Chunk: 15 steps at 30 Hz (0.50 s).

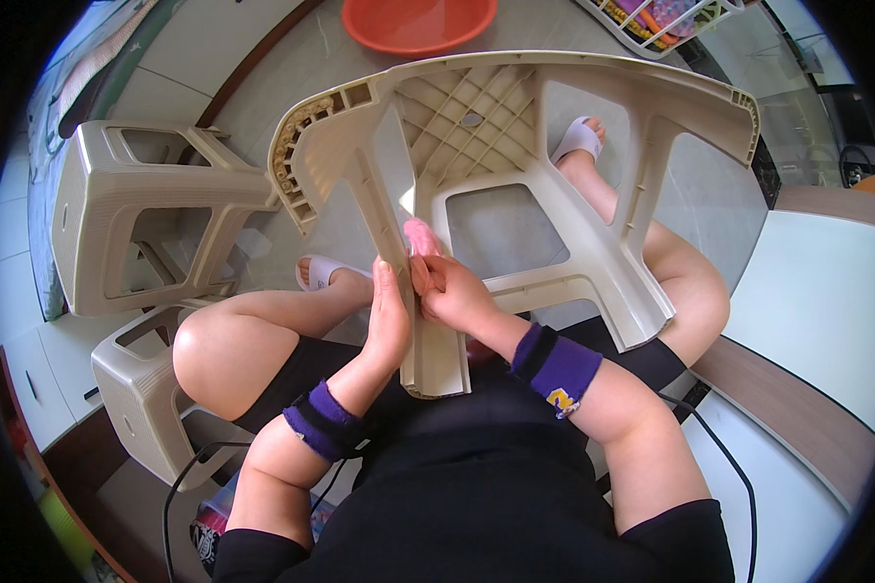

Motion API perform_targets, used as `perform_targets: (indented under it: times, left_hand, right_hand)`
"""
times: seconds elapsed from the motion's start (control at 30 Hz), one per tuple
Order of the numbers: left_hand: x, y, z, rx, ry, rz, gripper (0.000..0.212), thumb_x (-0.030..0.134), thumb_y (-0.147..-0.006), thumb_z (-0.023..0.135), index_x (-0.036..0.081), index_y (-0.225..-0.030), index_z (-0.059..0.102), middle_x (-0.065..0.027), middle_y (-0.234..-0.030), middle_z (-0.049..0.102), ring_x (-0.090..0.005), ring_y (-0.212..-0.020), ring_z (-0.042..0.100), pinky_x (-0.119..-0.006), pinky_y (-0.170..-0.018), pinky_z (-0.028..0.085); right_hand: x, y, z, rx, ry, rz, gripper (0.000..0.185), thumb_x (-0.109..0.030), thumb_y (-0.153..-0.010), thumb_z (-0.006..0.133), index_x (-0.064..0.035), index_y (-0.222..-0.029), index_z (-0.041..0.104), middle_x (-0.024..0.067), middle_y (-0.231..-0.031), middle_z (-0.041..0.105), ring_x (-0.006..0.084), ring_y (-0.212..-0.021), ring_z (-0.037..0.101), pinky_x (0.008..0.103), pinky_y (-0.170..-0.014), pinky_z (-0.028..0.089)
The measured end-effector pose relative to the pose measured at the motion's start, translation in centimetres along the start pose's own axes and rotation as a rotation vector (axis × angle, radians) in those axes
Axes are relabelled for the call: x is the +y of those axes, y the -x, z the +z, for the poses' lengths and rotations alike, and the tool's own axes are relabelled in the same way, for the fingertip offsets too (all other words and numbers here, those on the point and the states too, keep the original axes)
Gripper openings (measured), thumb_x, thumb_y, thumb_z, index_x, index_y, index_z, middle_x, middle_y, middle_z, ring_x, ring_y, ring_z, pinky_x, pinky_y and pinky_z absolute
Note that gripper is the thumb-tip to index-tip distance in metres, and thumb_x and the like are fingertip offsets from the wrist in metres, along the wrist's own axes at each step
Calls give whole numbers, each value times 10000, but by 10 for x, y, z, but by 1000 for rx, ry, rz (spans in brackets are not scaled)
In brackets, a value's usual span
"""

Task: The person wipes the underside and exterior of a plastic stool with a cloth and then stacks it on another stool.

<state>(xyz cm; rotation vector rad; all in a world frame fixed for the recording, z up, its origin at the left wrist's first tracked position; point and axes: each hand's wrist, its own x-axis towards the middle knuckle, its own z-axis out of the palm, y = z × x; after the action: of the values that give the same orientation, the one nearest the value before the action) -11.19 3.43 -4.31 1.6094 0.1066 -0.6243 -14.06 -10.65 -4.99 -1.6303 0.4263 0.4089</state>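
A beige plastic stool [620, 284] rests tipped across my lap, its legs toward me and the ribbed underside of its seat [474, 124] facing up. My left hand [390, 313] holds the outer side of the near left leg, thumb upward; its other fingers are mostly hidden. In my right hand [448, 291] a pink cloth [422, 237] is bunched and pressed against the inner face of that same leg. Brown residue [286, 149] sits in the small cells along the seat's left rim.
Two more beige stools [109, 211] [127, 393] lie on their sides at my left. A red basin [419, 25] stands on the tiled floor ahead, with a white basket [656, 51] of colourful items to its right. Black cables [736, 466] run beside me.
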Motion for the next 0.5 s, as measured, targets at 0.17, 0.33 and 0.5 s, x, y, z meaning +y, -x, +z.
perform_targets:
  times: [0.17, 0.33, 0.5]
  left_hand:
    - [-17, -9, -8, -115, 165, 8, 624, 474, -1119, 222, -5, -1473, 408, -135, -1434, 494, -224, -1324, 464, -348, -1157, 323]
    - [-15, -9, -2, -79, 135, 83, 523, 414, -1128, 230, 21, -1414, 423, -130, -1296, 512, -219, -1217, 474, -360, -1112, 349]
    - [9, 0, 2, -65, 156, 59, 488, 380, -1132, 252, 21, -1419, 416, -115, -1280, 526, -200, -1195, 492, -352, -1093, 373]
  right_hand:
    - [-6, -1, -24, -137, -159, 121, 468, 28, -827, 487, 11, -1274, 624, 117, -985, 701, 195, -849, 677, 313, -775, 541]
    - [-6, 6, -44, -137, -683, 196, 606, 46, -748, 463, 43, -1339, 595, 117, -1176, 682, 212, -1035, 676, 328, -938, 540]
    - [-28, 28, -47, -195, -815, 256, 617, 19, -726, 483, 55, -1330, 602, 92, -1189, 679, 191, -1044, 662, 308, -931, 530]
